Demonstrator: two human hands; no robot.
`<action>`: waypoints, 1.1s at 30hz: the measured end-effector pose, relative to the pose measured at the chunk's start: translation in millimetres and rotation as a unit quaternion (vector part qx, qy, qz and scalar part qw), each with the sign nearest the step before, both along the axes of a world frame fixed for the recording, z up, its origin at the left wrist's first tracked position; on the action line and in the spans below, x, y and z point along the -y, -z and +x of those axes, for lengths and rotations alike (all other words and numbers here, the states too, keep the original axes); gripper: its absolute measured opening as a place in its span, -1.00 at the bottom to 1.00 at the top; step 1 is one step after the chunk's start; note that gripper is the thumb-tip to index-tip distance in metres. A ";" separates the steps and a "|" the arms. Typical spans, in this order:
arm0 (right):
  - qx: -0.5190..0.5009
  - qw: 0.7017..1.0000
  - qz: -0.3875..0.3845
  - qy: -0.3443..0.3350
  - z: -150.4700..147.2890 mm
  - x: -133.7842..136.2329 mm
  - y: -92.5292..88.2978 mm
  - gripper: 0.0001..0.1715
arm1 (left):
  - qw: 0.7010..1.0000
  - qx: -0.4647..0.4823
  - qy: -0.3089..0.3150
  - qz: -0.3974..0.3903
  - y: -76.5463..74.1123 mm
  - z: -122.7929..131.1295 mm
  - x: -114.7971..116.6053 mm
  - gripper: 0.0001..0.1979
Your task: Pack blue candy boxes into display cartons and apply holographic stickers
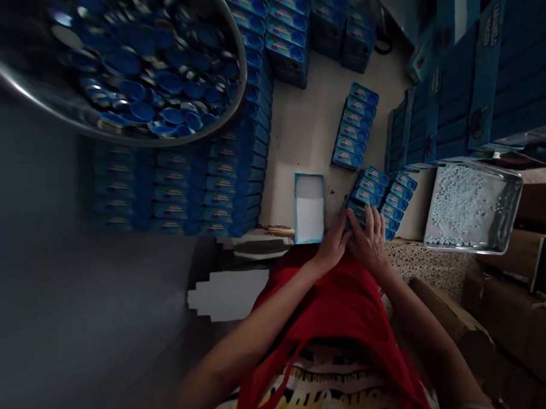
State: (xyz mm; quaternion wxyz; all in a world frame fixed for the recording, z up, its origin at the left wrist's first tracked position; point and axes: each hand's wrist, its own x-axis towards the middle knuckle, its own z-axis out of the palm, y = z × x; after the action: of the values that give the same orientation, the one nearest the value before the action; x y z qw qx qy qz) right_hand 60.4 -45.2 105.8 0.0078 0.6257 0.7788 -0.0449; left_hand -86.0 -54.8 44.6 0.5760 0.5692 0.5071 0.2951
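Note:
Both my hands rest at the near edge of a pale table (312, 128), on a cluster of small blue boxes (382, 194). My right hand (370, 240) lies on top of the nearest boxes with its fingers spread flat over them. My left hand (332, 246) presses against the left side of the same boxes, its fingers curled round their edge. Just left of my hands lies an open blue tray box (309, 207) with a white inside, holding nothing. Another row of small blue boxes (354, 126) stands farther back.
A large metal bowl (125, 59) full of blue lids hangs at the upper left. Stacked blue cartons (238, 167) line the left; more blue cartons (486, 81) fill the upper right. A metal tray (472, 207) of pale pellets sits at the right. Brown cardboard boxes (498, 335) stand lower right.

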 end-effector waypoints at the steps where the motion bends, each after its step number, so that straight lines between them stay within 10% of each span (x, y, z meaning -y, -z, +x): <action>1: 0.001 1.000 -0.014 -0.009 1.6 -3.7 -0.9 -0.17 | 1.000 -0.016 -0.010 0.004 3.0 7.6 -1.8 -0.34; 5: 0.012 0.995 -0.089 -0.034 2.0 -16.7 -12.7 -0.14 | 0.995 -0.061 -0.081 -0.017 2.3 22.6 -8.0 -0.36; 10: -0.031 0.987 -0.132 -0.081 10.5 -78.9 -54.1 -0.08 | 0.989 -0.045 -0.133 -0.038 -25.7 -22.2 -17.5 -0.49; 14: -0.134 0.986 -0.067 -0.071 -19.5 -227.9 -59.8 -0.28 | 0.971 -0.068 -0.226 -0.032 -40.6 -66.6 -18.8 -0.60; 20: -0.067 0.987 0.007 -0.145 -141.5 -440.4 1.7 0.12 | 0.913 -0.207 -0.351 -0.031 -16.1 -77.4 6.4 -0.58; 25: -0.064 0.978 0.023 -0.196 -158.5 -454.3 30.5 0.14 | 0.903 -0.282 -0.325 -0.002 8.3 -75.0 9.6 -0.59; 33: -0.033 0.985 -0.025 -0.165 -174.6 -469.8 19.6 -0.10 | 0.918 -0.285 -0.277 0.002 31.0 -85.6 -59.5 -0.63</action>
State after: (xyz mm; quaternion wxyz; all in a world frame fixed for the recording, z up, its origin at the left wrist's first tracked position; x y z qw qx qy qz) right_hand -114.2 424.6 86.1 0.0050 0.4863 0.8698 -0.0832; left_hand -171.6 4.7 13.6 0.3008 0.4674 0.7865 0.2693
